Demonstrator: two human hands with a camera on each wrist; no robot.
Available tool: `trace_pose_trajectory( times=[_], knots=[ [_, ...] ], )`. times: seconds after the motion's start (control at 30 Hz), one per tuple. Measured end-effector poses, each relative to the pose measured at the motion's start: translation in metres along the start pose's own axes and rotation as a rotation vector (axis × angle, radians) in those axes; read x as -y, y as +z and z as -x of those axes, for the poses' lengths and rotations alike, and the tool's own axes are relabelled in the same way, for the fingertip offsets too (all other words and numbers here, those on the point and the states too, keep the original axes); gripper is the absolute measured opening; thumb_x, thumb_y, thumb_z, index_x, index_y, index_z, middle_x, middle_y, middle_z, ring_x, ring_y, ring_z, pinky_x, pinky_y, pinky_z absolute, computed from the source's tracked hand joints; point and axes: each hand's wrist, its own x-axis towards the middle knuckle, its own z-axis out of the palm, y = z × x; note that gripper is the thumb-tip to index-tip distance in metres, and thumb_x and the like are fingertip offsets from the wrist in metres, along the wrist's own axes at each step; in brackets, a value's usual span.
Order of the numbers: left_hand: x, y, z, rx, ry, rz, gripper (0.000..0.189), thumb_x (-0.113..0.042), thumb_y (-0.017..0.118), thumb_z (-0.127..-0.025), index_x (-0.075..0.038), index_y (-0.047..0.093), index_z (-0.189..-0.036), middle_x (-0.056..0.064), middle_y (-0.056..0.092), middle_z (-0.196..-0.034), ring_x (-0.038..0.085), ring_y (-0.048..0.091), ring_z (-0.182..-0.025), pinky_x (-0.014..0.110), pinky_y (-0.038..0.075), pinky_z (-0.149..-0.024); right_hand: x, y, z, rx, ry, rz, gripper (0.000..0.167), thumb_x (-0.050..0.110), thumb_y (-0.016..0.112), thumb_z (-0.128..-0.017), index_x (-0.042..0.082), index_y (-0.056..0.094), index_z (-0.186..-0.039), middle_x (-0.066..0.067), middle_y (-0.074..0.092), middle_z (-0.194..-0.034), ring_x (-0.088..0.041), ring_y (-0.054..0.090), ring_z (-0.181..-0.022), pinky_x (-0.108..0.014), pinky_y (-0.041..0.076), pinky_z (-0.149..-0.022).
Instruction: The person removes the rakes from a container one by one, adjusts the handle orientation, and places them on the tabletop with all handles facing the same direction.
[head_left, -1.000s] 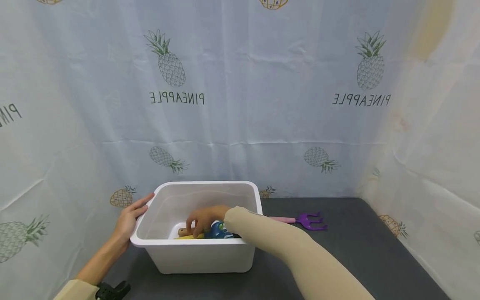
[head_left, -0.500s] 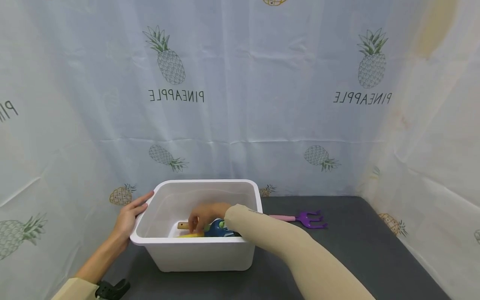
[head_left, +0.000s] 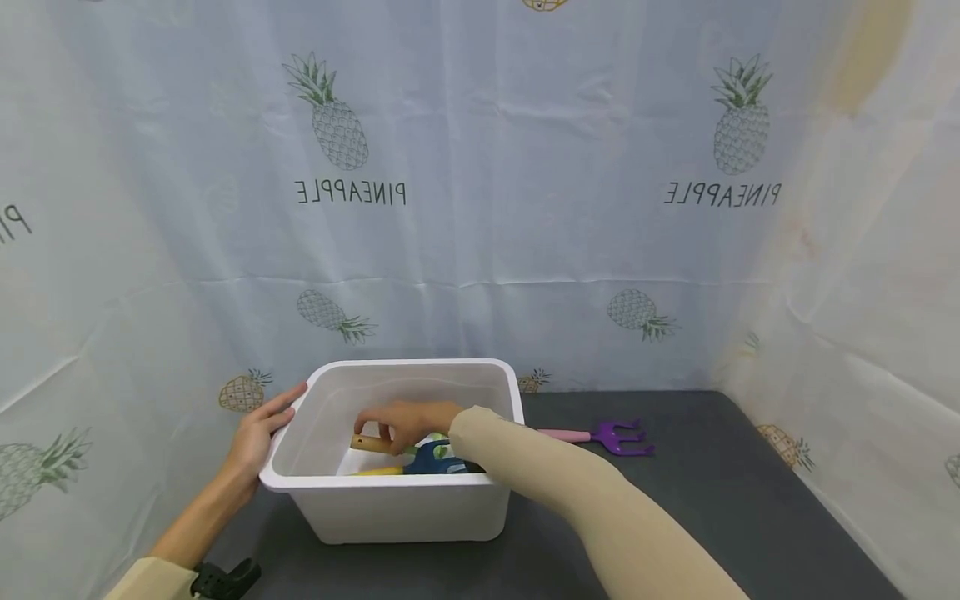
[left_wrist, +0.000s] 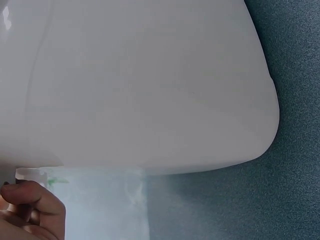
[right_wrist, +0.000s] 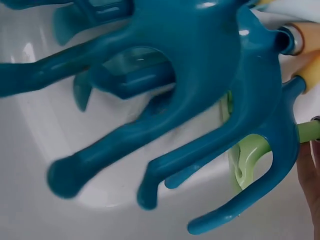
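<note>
— What is being held inside the open white plastic tub (head_left: 390, 482)?

— A tan, wood-look stick handle with a small hole in its end (head_left: 370, 444) is pinched by the right hand (head_left: 405, 422); the fingers are bent down and clamped on it, the holed end left just in front of them.

— And the other hand?

— The tub's side rim is gripped by the left hand (head_left: 258, 437), its fingers bent at the edge, well apart from the right fingers. By appearances, the tub is steadied there against being dragged; the thumb's exact place cannot be told.

— Why is the handle pinched rather than wrapped by a full fist?

— Room is likely short: glossy blue plastic forks with hooked tines (right_wrist: 210, 65) are crowded near the right fingers, and a light green plastic tool (right_wrist: 252, 150) is seen just beside them. Whether it is joined to the tan handle cannot be told.

— What is left untouched?

— A smooth yellow handle (head_left: 381, 472) is seen below the right fingers, toward the tub's near wall. Well behind those fingers, past the beige sleeve (head_left: 570, 492), a purple plastic fork with a pink handle (head_left: 617, 439) is laid on the dark grey tabletop (head_left: 735, 500), perhaps kept separate from the pile.
</note>
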Motion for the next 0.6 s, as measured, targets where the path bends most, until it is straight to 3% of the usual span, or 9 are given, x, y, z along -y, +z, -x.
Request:
trace_pose_trajectory(
  times=[0.3, 0.6],
  knots=[
    [0.001, -0.001, 0.001, 0.003, -0.008, 0.006, 0.052, -0.023, 0.033, -0.113, -0.008, 0.027, -0.163, 0.017, 0.022, -0.170, -0.025, 0.052, -0.099, 0.009, 0.050, -0.084, 0.004, -0.013, 0.002, -0.069, -0.029, 0.041, 0.061, 0.002, 0.074, -0.092, 0.031, 0.052, -0.141, -0.002, 0.069, -0.110, -0.011, 0.061, -0.093, -0.018, 0.053, -0.079],
    [-0.002, 0.002, 0.004, 0.005, -0.013, -0.011, 0.053, -0.026, 0.031, -0.113, -0.010, 0.027, -0.164, 0.018, 0.021, -0.171, -0.024, 0.052, -0.098, 0.010, 0.051, -0.084, 0.003, -0.026, 0.005, -0.116, -0.076, 0.164, 0.061, 0.005, 0.073, -0.093, 0.034, 0.052, -0.142, 0.000, 0.068, -0.110, -0.010, 0.060, -0.093, -0.016, 0.050, -0.079]
  ],
)
